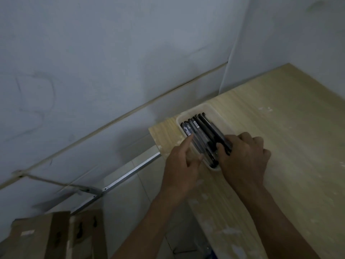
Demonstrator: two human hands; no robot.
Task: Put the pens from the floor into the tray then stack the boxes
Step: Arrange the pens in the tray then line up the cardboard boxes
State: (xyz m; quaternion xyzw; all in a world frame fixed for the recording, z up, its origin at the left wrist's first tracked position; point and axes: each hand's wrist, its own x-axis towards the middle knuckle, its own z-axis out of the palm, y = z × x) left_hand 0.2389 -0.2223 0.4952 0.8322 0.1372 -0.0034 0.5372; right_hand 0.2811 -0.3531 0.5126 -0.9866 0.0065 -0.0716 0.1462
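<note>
At the far left bottom, two brown cardboard boxes (54, 238) stand on the floor side by side, touching, each with dark slot-shaped cut-outs in its face; the left one carries a small pale label. Behind them a pale grey-blue wall (93, 53) fills most of the view, crossed by a thin cream cable duct (115, 119) running diagonally up to the right. Below it a metal bar (128, 176) of the table frame slants down over pale floor tiles (130, 202). The light is dim.

The wooden table (289, 137) takes up the right side, its light grain flecked with whitish marks, its far corner pushed into the corner of the room.

Near the table's left edge sits a white, round-cornered tray (211, 111), set at an angle. In it lie the pens (201, 128), dark barrels with some clear or grey sections, packed side by side along the tray's length.

The left hand (179, 165) hovers at the tray's near left side, index finger stretched out onto the pens, the other fingers loosely curled and gripping nothing. The right hand (244, 156) lies over the tray's near right end, fingers bent down around the ends of several pens; whether it truly clasps them cannot be told.
</note>
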